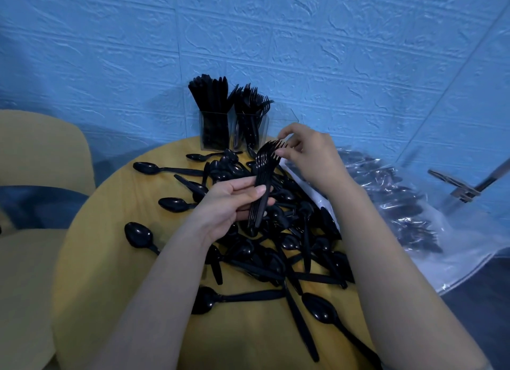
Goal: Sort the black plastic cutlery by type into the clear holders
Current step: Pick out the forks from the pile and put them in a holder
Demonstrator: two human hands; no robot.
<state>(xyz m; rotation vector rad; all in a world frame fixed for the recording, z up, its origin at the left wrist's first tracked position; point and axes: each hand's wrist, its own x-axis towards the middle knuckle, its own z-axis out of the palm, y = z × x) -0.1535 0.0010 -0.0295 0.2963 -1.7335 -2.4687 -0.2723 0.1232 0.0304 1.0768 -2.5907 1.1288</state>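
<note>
My left hand grips a stacked bundle of black forks by the handles, tines pointing up and away. My right hand pinches the tines of the bundle's top end. Under both hands a pile of black spoons and other cutlery covers the round yellow table. At the table's far edge stand clear holders: the left holder is packed with knives, the middle holder has forks, and a third clear holder to their right looks empty.
A clear plastic bag of more black cutlery lies on the right, partly off the table. A yellow chair stands at the left. A blue textured wall closes the back. A metal fitting sits at the far right.
</note>
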